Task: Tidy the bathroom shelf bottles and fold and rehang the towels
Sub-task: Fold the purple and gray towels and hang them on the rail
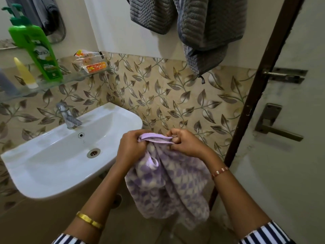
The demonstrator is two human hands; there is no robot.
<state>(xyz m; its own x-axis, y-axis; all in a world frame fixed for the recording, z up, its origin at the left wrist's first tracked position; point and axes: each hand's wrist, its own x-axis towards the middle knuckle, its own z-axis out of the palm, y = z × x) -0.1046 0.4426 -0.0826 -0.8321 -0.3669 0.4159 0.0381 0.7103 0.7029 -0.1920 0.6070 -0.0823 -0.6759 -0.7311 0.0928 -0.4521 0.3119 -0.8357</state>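
A lilac and cream checked towel (168, 184) hangs bunched from both my hands, in front of me to the right of the sink. My left hand (131, 147) grips its top edge at the left; my right hand (184, 142) pinches the same edge at the right. Two grey ribbed towels (209, 27) hang on the wall above. On the glass shelf (73, 79) at the left stand a green pump bottle (39, 50), a yellow tube (25, 73) and a clear packet with orange print (90, 63). A blue-grey item shows at the shelf's left end.
A white sink (44, 173) with a chrome tap (67, 114) sits at the lower left. A white door with a bolt (284, 74) and a lever handle (276, 127) fills the right, its brown frame (255, 95) beside the towel. The back wall is leaf-patterned tile.
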